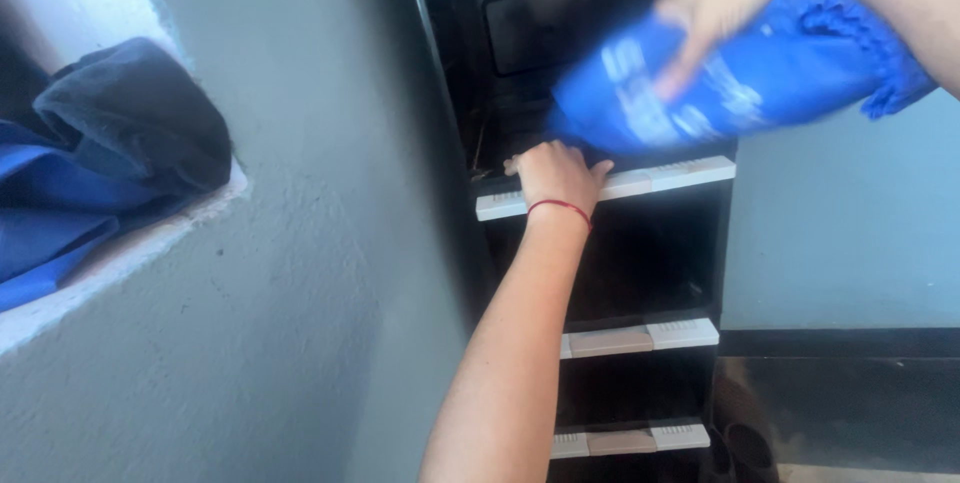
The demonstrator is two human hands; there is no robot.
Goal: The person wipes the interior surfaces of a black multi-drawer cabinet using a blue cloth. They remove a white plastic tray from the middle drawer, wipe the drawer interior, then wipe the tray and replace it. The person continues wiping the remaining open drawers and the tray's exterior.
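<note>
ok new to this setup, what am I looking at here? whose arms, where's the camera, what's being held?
There is no robot here: a person wears one camera on the head, looking down at their own bare arms. The left hand, with a red thread round the wrist, rests on the pale front edge of a shelf in a dark, narrow shelf unit. Two more pale-edged shelves sit below it. The right hand grips a blue printed cloth at the opening above that shelf; it is blurred, so finer detail is unclear. To the left, a grey wall has a ledge with dark and blue fabric piled on it.
</note>
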